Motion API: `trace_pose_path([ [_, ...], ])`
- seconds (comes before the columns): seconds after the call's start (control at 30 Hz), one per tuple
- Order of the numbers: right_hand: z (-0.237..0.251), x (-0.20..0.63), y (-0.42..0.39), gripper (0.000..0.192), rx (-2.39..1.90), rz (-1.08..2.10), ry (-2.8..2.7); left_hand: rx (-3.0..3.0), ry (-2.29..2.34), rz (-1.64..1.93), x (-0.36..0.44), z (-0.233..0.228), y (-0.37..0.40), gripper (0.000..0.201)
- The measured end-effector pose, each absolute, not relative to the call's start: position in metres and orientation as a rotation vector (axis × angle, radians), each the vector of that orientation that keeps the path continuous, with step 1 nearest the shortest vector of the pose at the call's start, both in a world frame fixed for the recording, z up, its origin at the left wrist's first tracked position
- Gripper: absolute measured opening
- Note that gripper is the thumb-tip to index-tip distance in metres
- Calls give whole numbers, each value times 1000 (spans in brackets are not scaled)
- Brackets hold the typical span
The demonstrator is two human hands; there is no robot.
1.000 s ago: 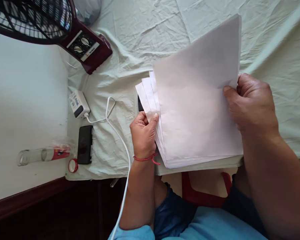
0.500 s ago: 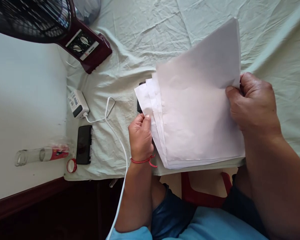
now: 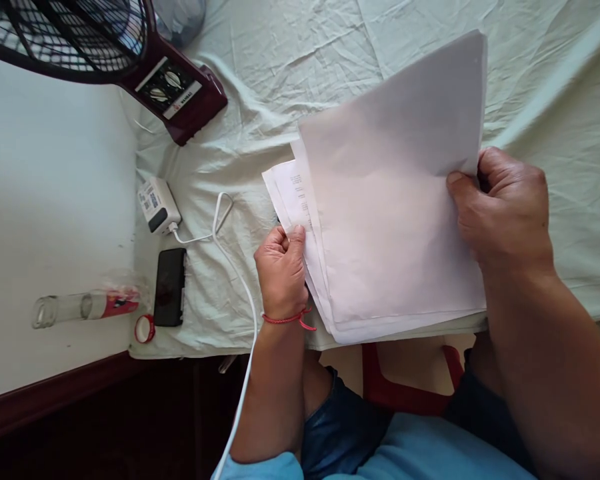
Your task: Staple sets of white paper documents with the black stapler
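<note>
A stack of large white paper sheets (image 3: pixel 390 213) is held up between my two hands over the table's front edge. My right hand (image 3: pixel 505 207) grips the stack's right edge, thumb on top and fingers behind. At the left side, my left hand (image 3: pixel 283 270) is closed, pinching the corners of the lower sheets between thumb and fingers. Those left edges are fanned out, and small printed text (image 3: pixel 300 193) shows on one of them. The top sheet's visible face looks blank. What lies beneath the stack is mostly hidden.
A pale green cloth (image 3: pixel 290 60) covers the table. On the left are a dark red fan (image 3: pixel 190 100), a white device (image 3: pixel 159 205) with a white cable (image 3: pixel 240 277), a black phone (image 3: pixel 170 287), a red-rimmed cap (image 3: pixel 145 329) and a clear glass bottle (image 3: pixel 87 307).
The upper sheets' left edge has shifted a little left, and the fanned sheets have spread differently, baring printed text. A black object behind them is now mostly covered. Both hands keep their grip.
</note>
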State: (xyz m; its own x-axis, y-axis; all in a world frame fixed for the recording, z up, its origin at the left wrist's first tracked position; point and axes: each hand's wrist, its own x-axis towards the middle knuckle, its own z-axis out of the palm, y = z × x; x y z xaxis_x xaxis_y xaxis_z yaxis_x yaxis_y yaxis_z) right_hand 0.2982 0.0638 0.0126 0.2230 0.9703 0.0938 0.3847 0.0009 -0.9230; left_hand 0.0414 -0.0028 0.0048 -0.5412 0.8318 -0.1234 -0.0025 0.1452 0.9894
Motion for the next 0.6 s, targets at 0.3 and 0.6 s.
trace_pose_path([
  [0.3,17,295,63,12,-1491,921,-1327,792,1711,1479,44,7,-2,29],
  [0.6,13,294,63,14,-1453,947,-1360,792,1687,1468,44,3,-3,37],
])
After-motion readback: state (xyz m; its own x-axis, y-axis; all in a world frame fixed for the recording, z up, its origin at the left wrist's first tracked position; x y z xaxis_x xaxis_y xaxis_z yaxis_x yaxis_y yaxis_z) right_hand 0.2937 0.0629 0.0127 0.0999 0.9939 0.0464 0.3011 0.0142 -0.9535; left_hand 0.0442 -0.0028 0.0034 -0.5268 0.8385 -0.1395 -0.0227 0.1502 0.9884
